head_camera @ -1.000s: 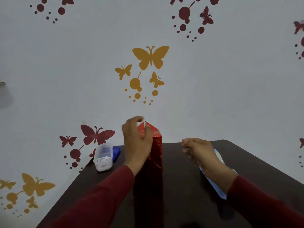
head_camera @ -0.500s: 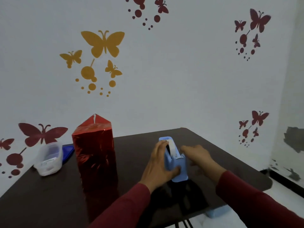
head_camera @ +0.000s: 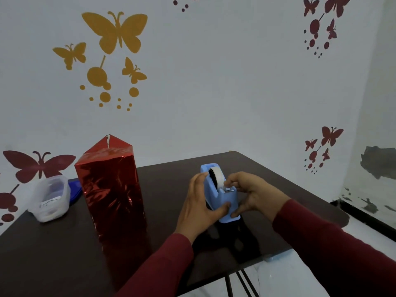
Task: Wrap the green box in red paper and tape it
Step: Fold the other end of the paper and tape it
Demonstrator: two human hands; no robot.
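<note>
The box wrapped in red paper (head_camera: 110,189) is standing upright on the dark surface (head_camera: 167,174), its top flaps still sticking up unsealed. Right of the box, both hands have closed in on the blue tape dispenser (head_camera: 220,196): the left hand (head_camera: 197,209) is wrapping its grip around the body, the right hand (head_camera: 255,194) now pinching the tape end at the cutter. Left of the box, a clear plastic tub (head_camera: 50,198) is sitting beside a blue lid (head_camera: 75,190).

You have bare table (head_camera: 167,185) between the tall wrapped box (head_camera: 111,194) and the tape dispenser (head_camera: 220,196) for a hand to pass, while the tub (head_camera: 50,200) and blue lid (head_camera: 75,189) crowd the box's left side near the wall.
</note>
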